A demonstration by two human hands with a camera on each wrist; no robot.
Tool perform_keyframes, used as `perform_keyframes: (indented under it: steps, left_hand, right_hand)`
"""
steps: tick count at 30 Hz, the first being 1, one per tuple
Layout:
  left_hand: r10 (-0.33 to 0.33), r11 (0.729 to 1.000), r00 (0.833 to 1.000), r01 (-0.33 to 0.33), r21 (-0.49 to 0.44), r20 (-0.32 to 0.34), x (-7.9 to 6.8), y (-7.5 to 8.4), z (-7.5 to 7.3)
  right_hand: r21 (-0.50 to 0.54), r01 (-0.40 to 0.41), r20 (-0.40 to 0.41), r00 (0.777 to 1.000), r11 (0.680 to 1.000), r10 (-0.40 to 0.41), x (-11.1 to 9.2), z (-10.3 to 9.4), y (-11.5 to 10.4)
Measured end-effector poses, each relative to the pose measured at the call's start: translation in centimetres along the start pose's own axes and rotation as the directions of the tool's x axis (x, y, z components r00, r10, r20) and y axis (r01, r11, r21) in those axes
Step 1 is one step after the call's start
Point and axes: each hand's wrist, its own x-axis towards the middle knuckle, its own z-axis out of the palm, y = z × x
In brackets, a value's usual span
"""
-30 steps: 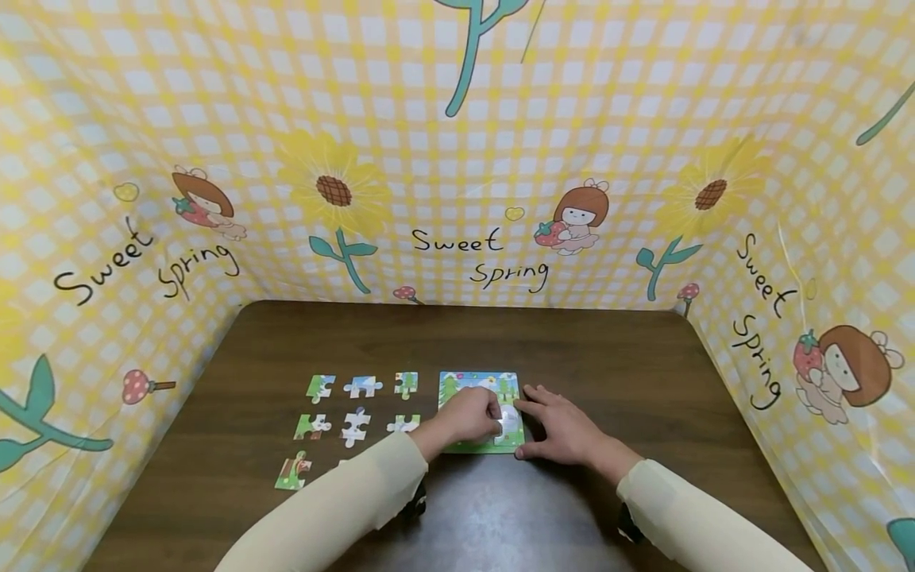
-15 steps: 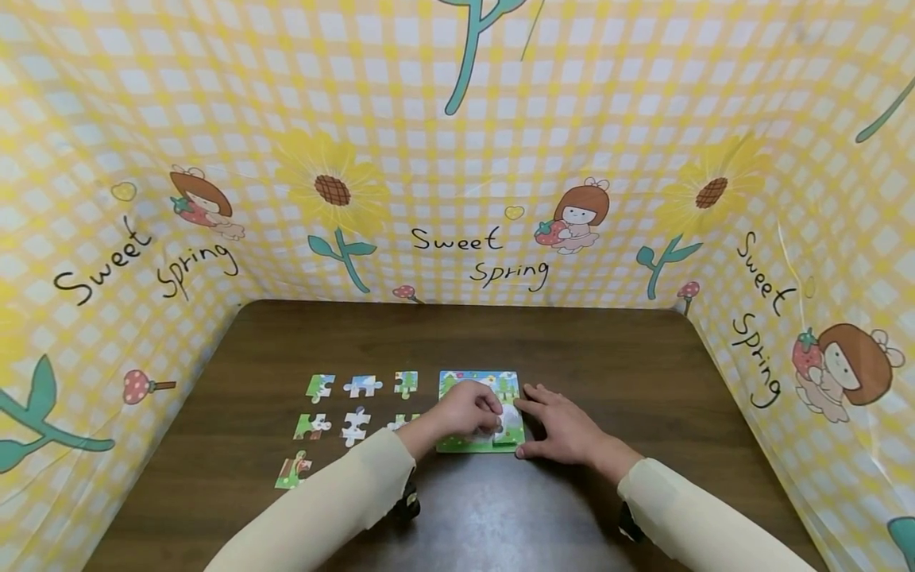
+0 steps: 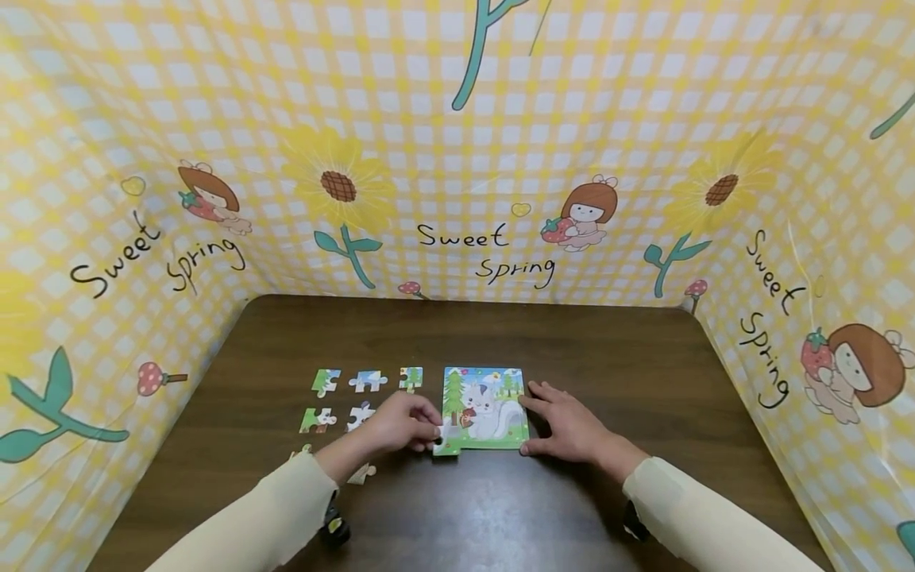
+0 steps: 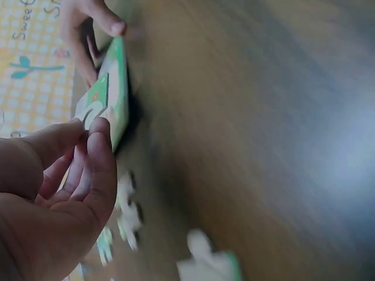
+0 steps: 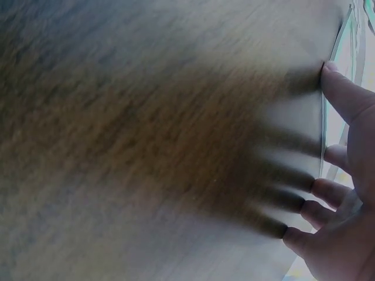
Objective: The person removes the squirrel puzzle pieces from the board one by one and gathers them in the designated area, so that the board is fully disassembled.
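Observation:
A square picture board [image 3: 493,397] showing a white squirrel lies on the brown table. My left hand [image 3: 400,423] pinches a puzzle piece [image 3: 447,450] with a green lower edge between thumb and fingertips. That piece overlaps the board's lower left corner and juts past its front edge; in the left wrist view the left hand [image 4: 67,170] hides part of it. Along the board's right edge rests my right hand [image 3: 572,425], fingers spread, with the thumb at the near corner. The right wrist view shows its thumb and a fingertip touching the board's edge.
Several loose puzzle pieces lie in rows left of the board, among them a blue-sky piece [image 3: 368,381] and a tree piece [image 3: 411,377]. The left forearm covers some of them. A yellow checked cloth [image 3: 457,159] walls in the table's back and sides.
My left hand has carried the puzzle piece from the board's lower right to its lower left corner, uncovering the squirrel picture. My right hand has stayed at the board's right edge.

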Motion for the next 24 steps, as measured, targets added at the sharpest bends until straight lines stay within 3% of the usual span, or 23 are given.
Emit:
perform_keyframes:
  steps: [8,12,15,18,24]
  left_hand:
    - [-0.045,0.999,0.999,0.045,0.006,0.021,-3.6,-1.7,-1.8]
    - [-0.044,0.998,0.999,0.043,0.049,0.020,-4.2,-2.1,-1.8]
    - [-0.037,0.990,0.999,0.037,0.133,-0.001,-4.2,-2.3,-1.6]
    - [-0.002,0.964,0.999,0.013,0.265,-0.042,-4.2,-2.5,-1.3]
    - [0.122,0.872,0.985,-0.046,0.487,-0.125,-4.1,-2.4,-0.7]
  right_hand:
    - [-0.004,0.002,-0.001,1.000,1.000,-0.002,-0.2,-0.2,0.3]
    - [0.000,0.002,-0.004,1.000,1.000,-0.002,-0.4,-0.2,0.4]
    - [0.010,0.001,-0.005,1.000,1.000,-0.001,-0.5,-0.2,0.3]
    - [0.020,0.004,-0.007,1.000,1.000,-0.004,-0.6,-0.1,0.2]
    - [0.017,0.007,-0.009,1.000,1.000,-0.007,-0.7,0.1,0.1]
